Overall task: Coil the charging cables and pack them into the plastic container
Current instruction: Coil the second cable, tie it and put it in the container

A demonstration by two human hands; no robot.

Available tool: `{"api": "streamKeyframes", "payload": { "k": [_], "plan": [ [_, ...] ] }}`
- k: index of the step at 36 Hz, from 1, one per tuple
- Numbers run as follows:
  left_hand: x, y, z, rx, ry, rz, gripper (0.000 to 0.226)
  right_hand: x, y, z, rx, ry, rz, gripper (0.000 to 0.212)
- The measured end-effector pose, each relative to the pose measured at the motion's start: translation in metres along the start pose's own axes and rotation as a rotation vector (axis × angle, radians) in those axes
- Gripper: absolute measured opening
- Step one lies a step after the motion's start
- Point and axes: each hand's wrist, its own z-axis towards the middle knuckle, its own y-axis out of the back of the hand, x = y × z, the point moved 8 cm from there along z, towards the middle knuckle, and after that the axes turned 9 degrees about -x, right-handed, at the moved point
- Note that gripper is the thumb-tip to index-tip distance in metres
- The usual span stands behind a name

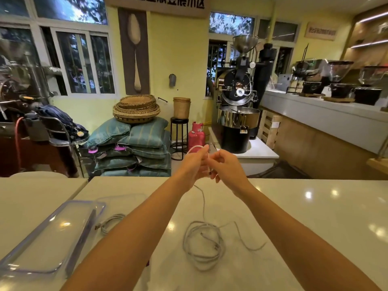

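Both hands are raised above the far edge of the white table (pixel 294 217), close together. My left hand (pixel 194 164) pinches a white charging cable (pixel 203 208), which arches over its fingers. My right hand (pixel 225 165) grips the same cable just beside it. The cable hangs down from the hands to a loose tangle of grey-white cable (pixel 202 245) on the table, with connectors showing inside the loops. Another cable (pixel 110 223) lies coiled to the left, partly hidden by my left forearm. The clear plastic container (pixel 123 199) sits behind its clear lid (pixel 48 238) at the left.
Beyond the table are stacked green sacks (pixel 136 148) with woven baskets on top, a black stool (pixel 178 139), a pink gas cylinder (pixel 196 136) and a coffee roaster (pixel 239 114). A counter (pixel 327 118) with grinders runs along the right.
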Motion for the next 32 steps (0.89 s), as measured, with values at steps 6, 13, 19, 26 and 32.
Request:
{"api": "streamKeyframes", "payload": {
  "k": [6, 13, 19, 26, 32],
  "plan": [
    [-0.027, -0.012, -0.013, 0.016, -0.008, 0.016, 0.031, 0.022, 0.002, -0.014, 0.025, 0.077, 0.043, 0.006],
    [-0.040, -0.012, -0.023, 0.103, -0.051, 0.061, 0.044, 0.040, 0.041, -0.021, -0.182, 0.243, 0.036, 0.011],
    [-0.053, -0.011, -0.032, 0.180, -0.068, 0.025, 0.040, 0.024, 0.078, -0.001, -0.336, 0.058, 0.315, 0.018],
    [-0.064, -0.032, -0.048, 0.316, -0.091, -0.114, 0.035, 0.025, -0.003, -0.018, 0.295, 0.043, 0.278, 0.027],
    [-0.070, -0.034, -0.045, 0.309, -0.047, -0.209, 0.042, 0.018, -0.037, -0.039, 0.245, -0.001, 0.179, 0.017]
  ]
}}
